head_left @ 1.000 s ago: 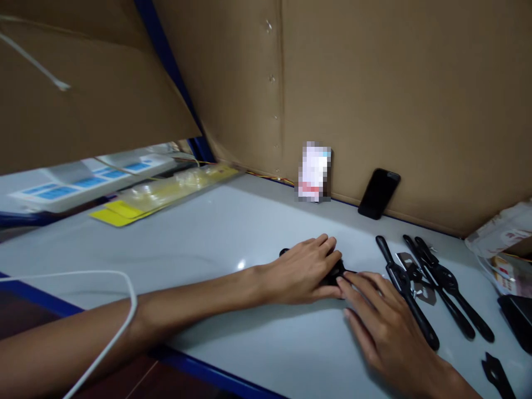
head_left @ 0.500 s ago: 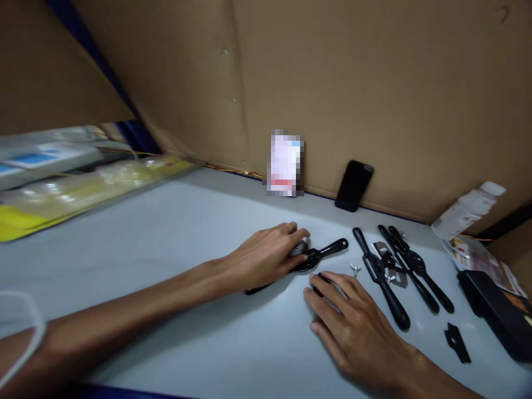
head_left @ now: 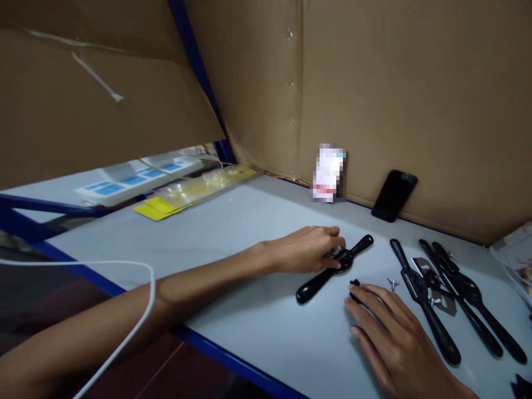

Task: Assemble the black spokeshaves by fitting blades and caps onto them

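Since the earlier frame, more of the black tool [head_left: 344,265] had come out from under the left hand [head_left: 307,248], right of the frame's centre. That hand's bent fingers and thumb gripped the tool's middle, probably to steady it, its forearm stretched from the lower left. At lower right, the right hand [head_left: 394,332] lay palm-down, fingertips on a small black part [head_left: 354,287]; whether they gripped it, I couldn't tell. Just beyond, a wing screw [head_left: 393,284] lay loose, presumably for easy reach.
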### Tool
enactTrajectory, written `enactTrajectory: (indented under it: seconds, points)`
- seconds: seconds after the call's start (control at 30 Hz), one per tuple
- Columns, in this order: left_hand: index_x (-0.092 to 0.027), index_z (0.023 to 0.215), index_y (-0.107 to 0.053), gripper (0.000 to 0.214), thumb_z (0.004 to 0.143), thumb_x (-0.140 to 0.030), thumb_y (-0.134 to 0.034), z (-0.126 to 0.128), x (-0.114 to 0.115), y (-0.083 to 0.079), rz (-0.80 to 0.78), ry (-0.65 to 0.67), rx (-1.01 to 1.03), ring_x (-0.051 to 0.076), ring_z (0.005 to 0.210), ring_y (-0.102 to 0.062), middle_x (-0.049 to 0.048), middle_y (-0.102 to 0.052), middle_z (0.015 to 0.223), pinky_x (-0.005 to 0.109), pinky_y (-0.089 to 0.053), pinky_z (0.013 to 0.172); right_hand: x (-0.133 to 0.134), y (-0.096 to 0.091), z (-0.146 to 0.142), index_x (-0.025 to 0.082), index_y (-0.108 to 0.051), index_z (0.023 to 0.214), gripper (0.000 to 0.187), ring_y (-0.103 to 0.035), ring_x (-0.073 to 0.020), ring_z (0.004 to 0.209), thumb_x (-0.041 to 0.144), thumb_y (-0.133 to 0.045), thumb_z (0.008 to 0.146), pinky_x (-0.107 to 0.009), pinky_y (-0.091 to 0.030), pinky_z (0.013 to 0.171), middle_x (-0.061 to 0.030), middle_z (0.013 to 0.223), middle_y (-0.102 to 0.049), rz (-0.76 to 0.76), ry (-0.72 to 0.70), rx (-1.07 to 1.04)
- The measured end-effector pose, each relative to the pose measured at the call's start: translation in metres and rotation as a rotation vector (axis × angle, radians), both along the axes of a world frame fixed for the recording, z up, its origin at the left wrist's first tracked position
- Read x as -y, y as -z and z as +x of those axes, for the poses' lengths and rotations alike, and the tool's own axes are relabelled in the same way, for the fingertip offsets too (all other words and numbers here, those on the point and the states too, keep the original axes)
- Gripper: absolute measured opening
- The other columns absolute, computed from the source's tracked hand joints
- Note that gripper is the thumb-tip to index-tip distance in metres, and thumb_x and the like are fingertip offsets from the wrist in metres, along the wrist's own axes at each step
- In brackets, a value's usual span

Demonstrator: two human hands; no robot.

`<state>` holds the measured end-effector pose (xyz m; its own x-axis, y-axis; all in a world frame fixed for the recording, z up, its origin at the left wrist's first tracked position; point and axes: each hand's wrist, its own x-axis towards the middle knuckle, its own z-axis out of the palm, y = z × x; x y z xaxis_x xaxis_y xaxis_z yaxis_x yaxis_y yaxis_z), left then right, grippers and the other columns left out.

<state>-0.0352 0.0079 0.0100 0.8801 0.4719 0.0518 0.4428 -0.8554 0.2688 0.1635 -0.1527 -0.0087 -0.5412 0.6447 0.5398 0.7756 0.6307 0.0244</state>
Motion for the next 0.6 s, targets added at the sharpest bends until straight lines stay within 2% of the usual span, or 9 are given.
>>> enactTrajectory:
  seconds: [0.07,0.17,0.27,0.33,0.47,0.6]
  points:
    - [-0.011,0.111,-0.065,0.030,0.101,-0.035,-0.051,0.006,0.012,0.004,0.019,-0.063,-0.008,0.022,0.076,-0.064,0.0132,-0.068,0.094,0.034,-0.044,0.065,0.001,-0.002,-0.001,0.013,-0.071,0.119,0.030,-0.069,-0.0241,0.109,0.019,-0.047,0.101,-0.038,-0.062,0.091,-0.0106,0.120,-0.074,0.007,-0.013,-0.011]
    - [-0.009,0.116,-0.062,0.030,0.103,-0.024,-0.039,0.010,0.022,0.007,0.027,-0.104,0.001,0.019,0.066,-0.060,0.0116,-0.067,0.083,0.033,-0.040,0.061,0.002,-0.004,-0.004,0.017,-0.069,0.124,0.032,-0.070,-0.0234,0.111,0.025,-0.045,0.103,-0.037,-0.062,0.089,-0.0094,0.123,-0.074,0.004,-0.083,0.038]
    - [-0.012,0.117,-0.060,0.025,0.096,-0.015,-0.046,0.007,0.019,0.001,0.017,-0.053,-0.048,0.019,0.074,-0.061,0.0114,-0.066,0.093,0.033,-0.041,0.064,0.003,-0.002,-0.005,0.018,-0.071,0.120,0.033,-0.071,-0.0240,0.109,0.029,-0.044,0.104,-0.038,-0.064,0.086,-0.0089,0.122,-0.074,-0.007,-0.137,0.115]
    - [-0.014,0.112,-0.060,0.019,0.095,-0.016,-0.050,0.002,0.014,-0.006,0.006,-0.028,-0.100,0.021,0.082,-0.060,0.0119,-0.063,0.102,0.033,-0.041,0.066,0.004,0.001,-0.003,0.016,-0.073,0.112,0.030,-0.072,-0.0235,0.108,0.023,-0.045,0.103,-0.038,-0.063,0.088,-0.0092,0.117,-0.076,-0.031,-0.121,0.087]
    - [-0.019,0.110,-0.060,0.019,0.097,-0.032,-0.058,-0.007,0.008,-0.017,-0.057,0.010,-0.131,0.022,0.092,-0.059,0.0085,-0.059,0.109,0.031,-0.042,0.071,0.002,0.006,0.002,0.015,-0.074,0.103,0.027,-0.071,-0.0216,0.103,0.008,-0.049,0.095,-0.038,-0.061,0.092,-0.0098,0.108,-0.077,-0.056,-0.037,-0.049]
    - [-0.017,0.106,-0.059,0.025,0.087,-0.029,-0.070,-0.009,0.008,-0.018,-0.122,0.008,-0.107,0.021,0.094,-0.057,0.0084,-0.059,0.110,0.031,-0.043,0.077,-0.001,0.010,0.007,0.014,-0.070,0.111,0.025,-0.067,-0.0249,0.106,0.009,-0.050,0.096,-0.045,-0.058,0.092,-0.0111,0.107,-0.073,-0.045,0.084,-0.071]
